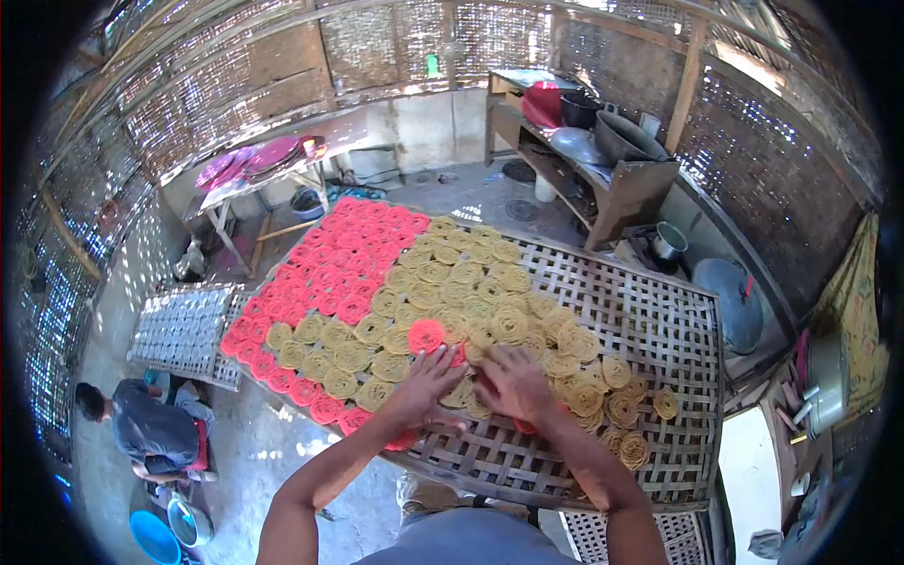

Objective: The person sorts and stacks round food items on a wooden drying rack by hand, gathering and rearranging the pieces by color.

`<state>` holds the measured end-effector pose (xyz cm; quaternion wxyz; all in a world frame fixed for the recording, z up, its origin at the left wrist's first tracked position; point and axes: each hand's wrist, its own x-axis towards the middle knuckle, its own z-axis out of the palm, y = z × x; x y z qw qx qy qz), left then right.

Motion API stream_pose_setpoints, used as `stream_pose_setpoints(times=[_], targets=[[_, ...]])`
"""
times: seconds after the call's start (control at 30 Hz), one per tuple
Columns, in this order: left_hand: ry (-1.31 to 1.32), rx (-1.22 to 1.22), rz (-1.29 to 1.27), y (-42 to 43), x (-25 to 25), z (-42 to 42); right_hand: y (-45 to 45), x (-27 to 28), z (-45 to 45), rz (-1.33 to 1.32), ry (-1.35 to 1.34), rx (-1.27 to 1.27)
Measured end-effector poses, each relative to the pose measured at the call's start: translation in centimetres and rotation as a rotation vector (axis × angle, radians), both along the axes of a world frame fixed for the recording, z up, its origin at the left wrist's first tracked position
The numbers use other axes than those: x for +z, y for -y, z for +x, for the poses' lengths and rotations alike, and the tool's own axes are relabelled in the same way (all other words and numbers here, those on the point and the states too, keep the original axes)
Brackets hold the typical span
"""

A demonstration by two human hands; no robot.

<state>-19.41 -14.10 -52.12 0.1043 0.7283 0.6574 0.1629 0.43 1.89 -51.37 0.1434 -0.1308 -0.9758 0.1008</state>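
Note:
A woven bamboo rack [650, 301] carries rows of flat, noodle-like coils, red ones [344, 250] at the left and yellow ones [443, 273] in the middle. My left hand [421, 388] lies over the coils with its fingers stretched out. Its fingertips touch a red coil [459, 356] just below another red coil [427, 334] that rests on the yellow ones. Close beside it, my right hand [518, 384] has bent fingers closed at the edge of a yellow coil [478, 341]; the fingertips are partly hidden. Some red shows under my right wrist.
Loose yellow coils [626, 447] lie overlapping at the right. A person [160, 424] crouches at the lower left near a blue basin [153, 537]. A smaller rack [179, 330] stands left. Behind are a wooden bench [603, 184] with pots and a table [226, 193] with pink items.

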Motion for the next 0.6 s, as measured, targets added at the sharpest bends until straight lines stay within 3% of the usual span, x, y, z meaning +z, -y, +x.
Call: stream_pose_setpoints(times=[0.07,0.13,0.23,0.37,0.5,0.6], targets=[[0.218,0.007,0.106,0.1,0.0,-1.8,-1.8,-0.5,0.2,-0.007,-0.087,-0.049],[0.203,0.042,0.124,1.4,1.3,-3.9,-2.6,-1.0,0.3,0.095,-0.233,-0.139],[0.204,0.094,0.146,5.2,4.0,-5.3,2.4,3.5,0.2,-0.002,-0.355,-0.164],[0.037,0.026,0.023,11.3,2.3,-5.6,10.0,1.6,-1.9,-0.020,-0.119,0.233],[-0.106,-0.069,0.047,12.4,0.8,-6.3,11.4,0.8,-5.9,-0.040,-0.007,0.245],[0.043,-0.149,0.114,12.6,0.1,-7.2,10.8,0.4,-7.0,0.067,0.024,0.314]])
